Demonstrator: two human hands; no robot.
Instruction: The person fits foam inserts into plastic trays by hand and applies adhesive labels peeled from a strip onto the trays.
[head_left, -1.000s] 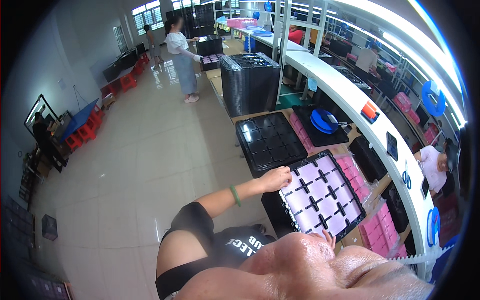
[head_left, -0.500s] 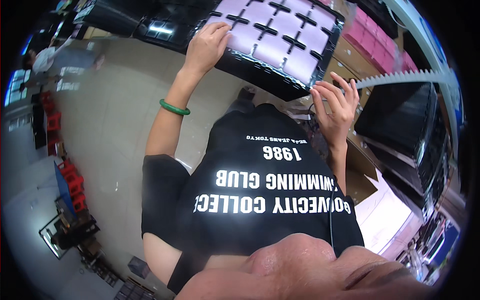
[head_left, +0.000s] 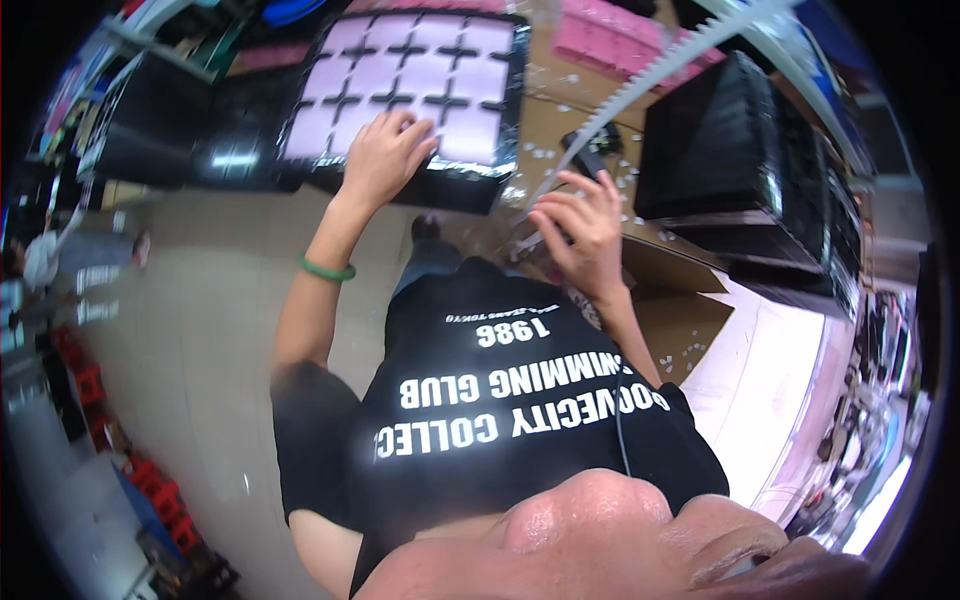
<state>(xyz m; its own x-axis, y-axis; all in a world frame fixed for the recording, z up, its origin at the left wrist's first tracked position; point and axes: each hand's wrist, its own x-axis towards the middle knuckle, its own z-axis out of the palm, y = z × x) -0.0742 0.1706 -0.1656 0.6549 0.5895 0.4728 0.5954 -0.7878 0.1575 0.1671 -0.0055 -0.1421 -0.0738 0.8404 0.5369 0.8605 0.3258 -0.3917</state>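
Observation:
A black box-like tray [head_left: 515,70] lies ahead of me, its top showing pale lilac panels [head_left: 470,75] split by black cross-shaped dividers. My left hand [head_left: 388,155] rests over the tray's near edge, fingers bent and apart, fingertips at the near row of panels. I see nothing held in it. My right hand [head_left: 582,230] hovers to the right of the tray's near corner, fingers spread and slightly curled. Beside its fingertips lies a small black object [head_left: 588,158] whose kind I cannot make out. A translucent toothed strip [head_left: 640,90] runs down close behind these fingers; contact is unclear.
Cardboard [head_left: 545,110] sprinkled with white scraps lies right of the tray, with pink foam-like blocks [head_left: 610,40] behind. Stacked black trays [head_left: 710,140] stand at the right. Another black box [head_left: 240,130] is at the left. An open carton [head_left: 680,330] stands below my right forearm.
The view has swung, putting the tray further left. My left hand has shifted along the tray's near edge toward its middle. My right hand has come off the tray's near right corner.

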